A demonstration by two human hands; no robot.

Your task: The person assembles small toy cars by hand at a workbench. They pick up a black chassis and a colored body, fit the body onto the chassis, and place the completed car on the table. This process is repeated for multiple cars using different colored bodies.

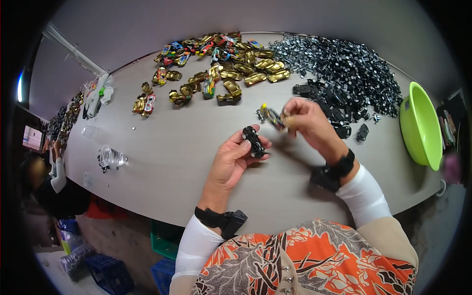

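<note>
A black toy car chassis with wheels (253, 141) rests in my left hand (228, 160), gripped between thumb and fingers over the near middle of the table. To its upper right, my right hand (309, 120) is closed in a pinch at the end of a small dark and gold piece with a yellow tip (271, 117). That piece is blurred, and I cannot make out its kind. Beyond my hands lie several shiny gold toy car bodies (232, 92). Near my right hand are loose black chassis (306, 90).
A large pile of black and silver small parts (349, 64) covers the back right. Gold and coloured car bodies (196, 49) are heaped at the back. A green basin (420, 129) stands at the right edge, a clear plastic cup (113, 156) at left. Another person (56, 182) sits far left.
</note>
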